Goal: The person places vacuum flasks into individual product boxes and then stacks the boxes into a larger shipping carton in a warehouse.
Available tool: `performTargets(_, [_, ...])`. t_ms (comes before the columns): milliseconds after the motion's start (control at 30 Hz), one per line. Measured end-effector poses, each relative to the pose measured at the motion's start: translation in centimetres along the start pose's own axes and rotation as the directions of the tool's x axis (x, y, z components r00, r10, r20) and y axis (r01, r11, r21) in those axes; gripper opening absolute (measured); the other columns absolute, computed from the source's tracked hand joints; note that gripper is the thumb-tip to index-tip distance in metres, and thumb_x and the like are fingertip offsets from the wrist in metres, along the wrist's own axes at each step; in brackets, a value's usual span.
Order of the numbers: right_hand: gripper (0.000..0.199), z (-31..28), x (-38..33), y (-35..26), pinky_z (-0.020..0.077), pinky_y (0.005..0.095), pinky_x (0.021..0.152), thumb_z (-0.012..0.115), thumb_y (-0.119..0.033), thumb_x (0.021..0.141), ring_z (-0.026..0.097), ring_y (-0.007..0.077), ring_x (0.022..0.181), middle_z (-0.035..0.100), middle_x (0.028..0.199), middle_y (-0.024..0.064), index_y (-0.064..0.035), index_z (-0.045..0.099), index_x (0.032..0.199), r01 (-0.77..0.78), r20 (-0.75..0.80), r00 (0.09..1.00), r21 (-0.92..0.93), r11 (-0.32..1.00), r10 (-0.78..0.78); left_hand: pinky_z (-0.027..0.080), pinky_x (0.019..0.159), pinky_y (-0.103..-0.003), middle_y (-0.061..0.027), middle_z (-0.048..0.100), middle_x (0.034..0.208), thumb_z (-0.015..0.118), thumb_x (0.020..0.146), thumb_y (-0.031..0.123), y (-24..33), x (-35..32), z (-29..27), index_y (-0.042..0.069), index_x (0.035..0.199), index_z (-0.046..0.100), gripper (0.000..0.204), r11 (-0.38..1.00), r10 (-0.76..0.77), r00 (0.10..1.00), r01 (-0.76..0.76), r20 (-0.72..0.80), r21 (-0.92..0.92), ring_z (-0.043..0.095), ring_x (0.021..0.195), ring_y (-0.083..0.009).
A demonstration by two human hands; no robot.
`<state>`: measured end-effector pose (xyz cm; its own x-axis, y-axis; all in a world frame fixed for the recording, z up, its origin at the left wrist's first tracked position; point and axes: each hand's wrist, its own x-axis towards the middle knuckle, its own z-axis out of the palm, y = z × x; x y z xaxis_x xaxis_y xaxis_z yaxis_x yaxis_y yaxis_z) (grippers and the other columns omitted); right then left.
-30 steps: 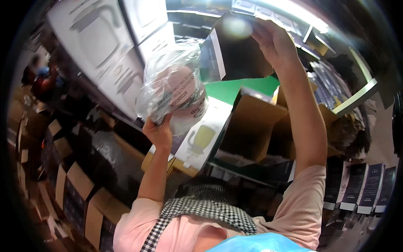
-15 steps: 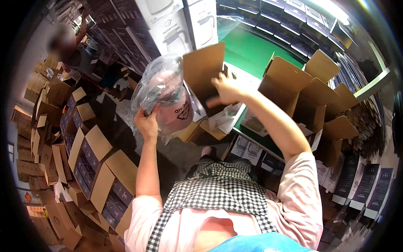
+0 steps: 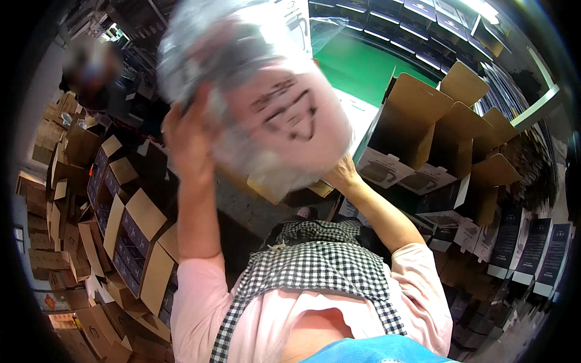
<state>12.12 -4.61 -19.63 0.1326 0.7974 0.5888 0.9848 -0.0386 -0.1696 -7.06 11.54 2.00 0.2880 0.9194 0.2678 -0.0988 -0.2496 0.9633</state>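
A large pink flask-like item (image 3: 290, 115) in a clear plastic bag (image 3: 206, 48) is lifted close to me, blurred by motion. My left hand (image 3: 190, 136) is closed round its left side, gripping through the crinkled plastic. Behind the item's lower right side sits my right hand (image 3: 344, 172); only its wrist and back show, and the fingers are hidden. To the right of that hand stand tall white-sided boxes (image 3: 381, 169) with brown flaps up, on the green-topped table (image 3: 357, 63).
Open cartons packed with dark boxes (image 3: 130, 242) line the floor at left. Another person (image 3: 91, 66) is at the far left. Flat cardboard (image 3: 526, 163) is stacked at right, above dark upright boxes (image 3: 532, 257). Rows of boxes (image 3: 399, 27) stand at the back.
The bagged pink item has come up closer to me and rightward with my left hand. My right hand has moved down from the open box, behind the item, which now hides that box.
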Motion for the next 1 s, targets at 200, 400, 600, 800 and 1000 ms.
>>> performTargets(200, [0.022, -0.3, 0.0, -1.7, 0.0324, 0.0481, 0.108, 0.065, -0.013, 0.070, 0.054, 0.0214, 0.105, 0.057, 0.100, 0.0067, -0.0071, 0.071, 0.090, 0.114, -0.008, 0.993, -0.197, 0.974, -0.118, 0.046, 0.058, -0.032, -0.0131, 0.072, 0.083, 0.076, 0.085, 0.038, -5.5, 2.1, 9.9, -0.002, 0.093, 0.070, 0.041, 0.849, 0.186, 0.983, -0.166, 0.011, 0.502, 0.062, 0.061, -0.0192])
performTargets(400, [0.025, 0.3, 0.8, -0.6, 0.0348, 0.0409, 0.108, 0.063, -0.014, 0.072, 0.054, 0.0218, 0.105, 0.062, 0.101, 0.0076, -0.0028, 0.071, 0.092, 0.298, -0.012, 0.952, -0.176, 0.938, -0.305, 0.050, 0.069, -0.039, -0.0200, 0.070, 0.084, 0.078, 0.083, 0.028, -12.3, -2.4, 11.5, -0.007, 0.094, 0.066, 0.038, 0.747, 0.364, 0.931, -0.317, 0.039, 0.585, 0.067, 0.074, -0.0342])
performTargets(600, [0.033, -1.9, 0.2, 0.6, 0.0271, 0.0506, 0.114, 0.072, -0.028, 0.082, 0.049, 0.0237, 0.128, 0.062, 0.126, 0.0125, -0.0092, 0.072, 0.109, 0.230, -0.111, 0.966, -0.037, 0.972, -0.233, 0.046, 0.091, -0.045, -0.0253, 0.064, 0.100, 0.075, 0.075, 0.017, -12.0, -3.1, 5.8, -0.002, 0.089, 0.068, 0.025, 0.041, 0.536, 0.640, -0.672, 0.551, 0.739, 0.060, 0.099, -0.0422])
performTargets(800, [0.041, -1.4, 3.1, 0.6, 0.0352, 0.0497, 0.105, 0.073, -0.026, 0.079, 0.052, 0.0285, 0.117, 0.057, 0.120, 0.0129, -0.0036, 0.066, 0.113, 0.164, -0.089, 0.981, -0.089, 0.982, -0.172, 0.054, 0.075, -0.047, -0.0253, 0.067, 0.082, 0.075, 0.076, 0.017, -13.3, 0.0, 5.2, -0.004, 0.080, 0.066, 0.023, 0.468, 0.170, 0.882, -0.464, 0.439, 0.752, 0.066, 0.082, -0.0425])
performTargets(1000, [0.023, 2.0, 4.4, -3.6, 0.0404, 0.0344, 0.093, 0.060, -0.014, 0.073, 0.056, 0.0207, 0.092, 0.053, 0.092, 0.0073, -0.0042, 0.063, 0.094, 0.189, -0.051, 0.980, -0.081, 0.979, -0.194, 0.055, 0.072, -0.047, -0.0262, 0.066, 0.082, 0.077, 0.076, 0.018, -11.3, 1.5, 6.6, -0.005, 0.080, 0.064, 0.026, 0.447, 0.156, 0.872, -0.482, 0.465, 0.754, 0.067, 0.081, -0.0414])
